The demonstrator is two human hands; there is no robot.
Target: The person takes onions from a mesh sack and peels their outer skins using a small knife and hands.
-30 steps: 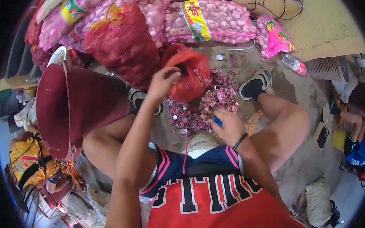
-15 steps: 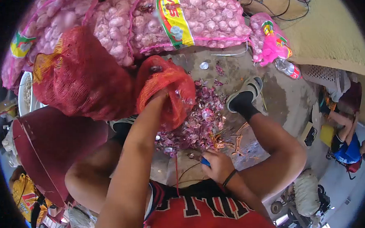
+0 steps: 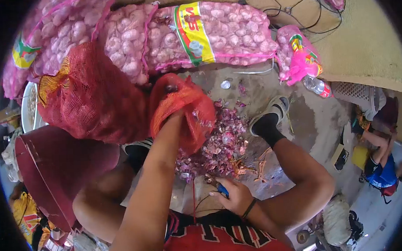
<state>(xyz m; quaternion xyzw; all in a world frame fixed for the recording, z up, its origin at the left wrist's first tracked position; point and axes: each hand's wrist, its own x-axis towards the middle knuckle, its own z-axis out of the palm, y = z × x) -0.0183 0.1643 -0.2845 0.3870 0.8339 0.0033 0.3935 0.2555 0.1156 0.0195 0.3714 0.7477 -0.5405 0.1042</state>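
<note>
Seemingly, the blue-handled knife (image 3: 219,188) in right hand (image 3: 234,198) points up-left

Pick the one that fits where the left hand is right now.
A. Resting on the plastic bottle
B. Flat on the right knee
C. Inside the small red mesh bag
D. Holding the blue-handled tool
C: the left hand reaches into the mouth of the small red mesh bag, while the blue-handled tool sits in the right hand.

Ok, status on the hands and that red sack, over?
Left hand inside the small red mesh sack, fingers hidden. Right hand gripping a blue-handled tool. Peel pile between the feet.
</note>
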